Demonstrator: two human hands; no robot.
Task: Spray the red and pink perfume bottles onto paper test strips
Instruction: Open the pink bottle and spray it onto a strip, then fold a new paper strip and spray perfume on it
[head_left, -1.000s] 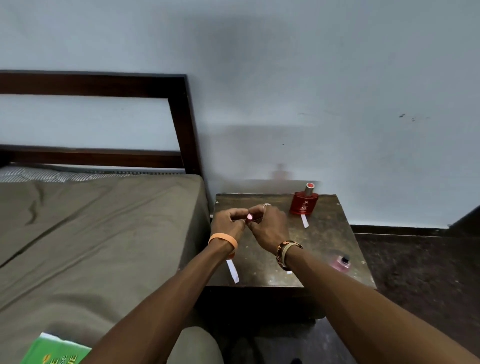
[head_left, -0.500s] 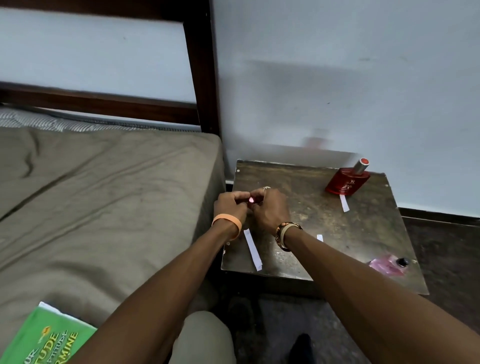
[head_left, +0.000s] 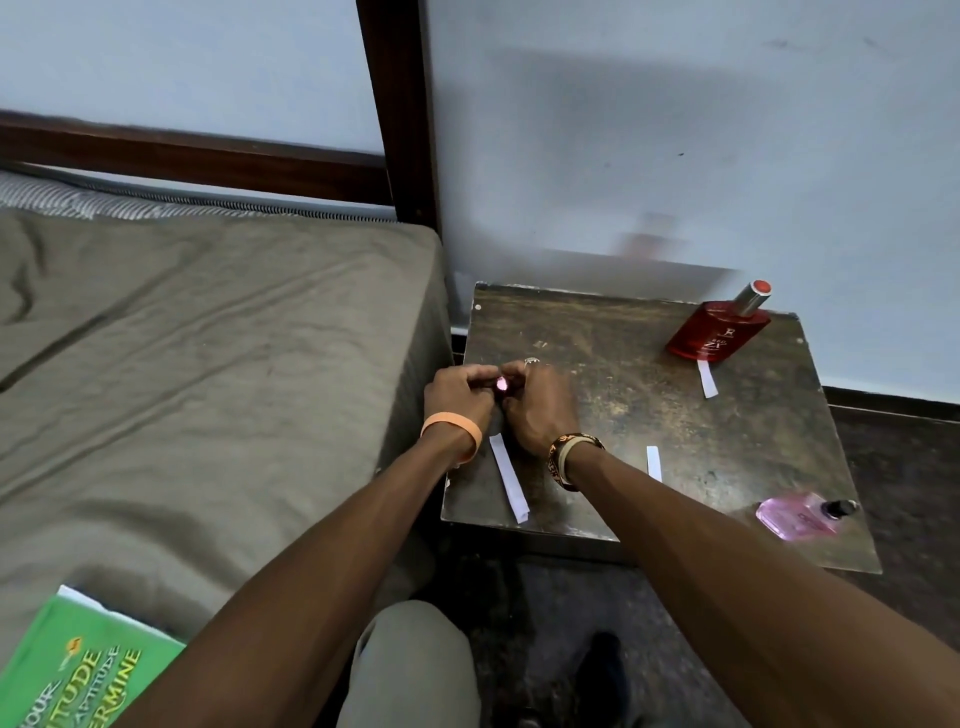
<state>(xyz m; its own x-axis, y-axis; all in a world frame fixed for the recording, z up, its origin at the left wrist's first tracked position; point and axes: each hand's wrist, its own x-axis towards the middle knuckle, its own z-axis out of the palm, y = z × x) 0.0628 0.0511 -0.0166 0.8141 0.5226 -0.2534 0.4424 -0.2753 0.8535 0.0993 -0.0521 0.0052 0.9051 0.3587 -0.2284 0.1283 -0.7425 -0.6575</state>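
Note:
My left hand (head_left: 457, 389) and my right hand (head_left: 540, 410) meet over the left part of the dark side table (head_left: 623, 332). Their fingertips pinch a small pink cap (head_left: 502, 385) between them. The red perfume bottle (head_left: 717, 332) stands at the table's back right, with its silver, red-topped cap on. The pink perfume bottle (head_left: 795, 514) lies on its side at the front right with its black sprayer bare. Three white paper strips lie on the table: a long strip (head_left: 509, 478) below my hands, a short strip (head_left: 653, 462) beside my right wrist, and another strip (head_left: 707, 379) in front of the red bottle.
A bed with a grey-brown sheet (head_left: 208, 338) touches the table's left side, and its dark wooden headboard post (head_left: 400, 130) rises behind. A green book (head_left: 78, 670) lies on the bed at the lower left. My knee (head_left: 410, 670) is below the table's front edge, and a pale wall stands behind.
The view has tilted down and swung left, so the table sits further right. Both hands stay together on the pink cap. The bottles and strips have not moved.

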